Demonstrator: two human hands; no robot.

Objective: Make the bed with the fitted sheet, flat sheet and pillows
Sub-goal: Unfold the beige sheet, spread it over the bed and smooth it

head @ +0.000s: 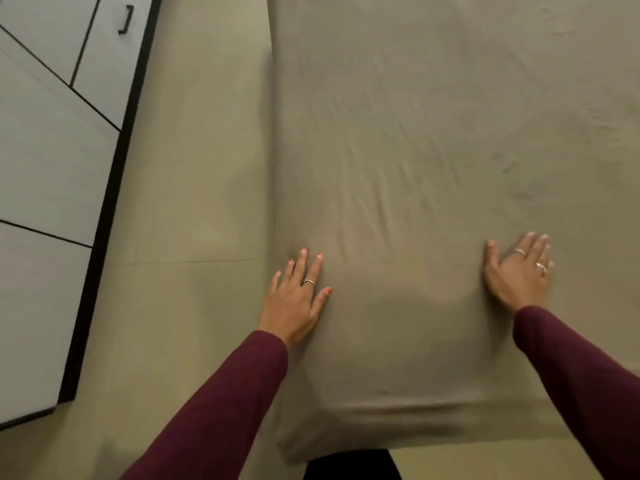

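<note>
Beige tiled floor w/ white cabinets at left, black handle up top. No writing or labels seen. Taupe sheet covers the bed, long axis running away from the person, near corner hanging at bottom. Left hand & right hand both lie flat on it, fingers straight & spread, gripping nothing; rings on both. Maroon sleeves.

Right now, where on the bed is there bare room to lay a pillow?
The sheet is bare across the whole stretch beyond the hands, up to the top of the view. Between the left hand and right hand there is also a bare, lightly wrinkled patch. Both hands lie flat near the bed's foot, the left one beside the edge along the floor.
</note>
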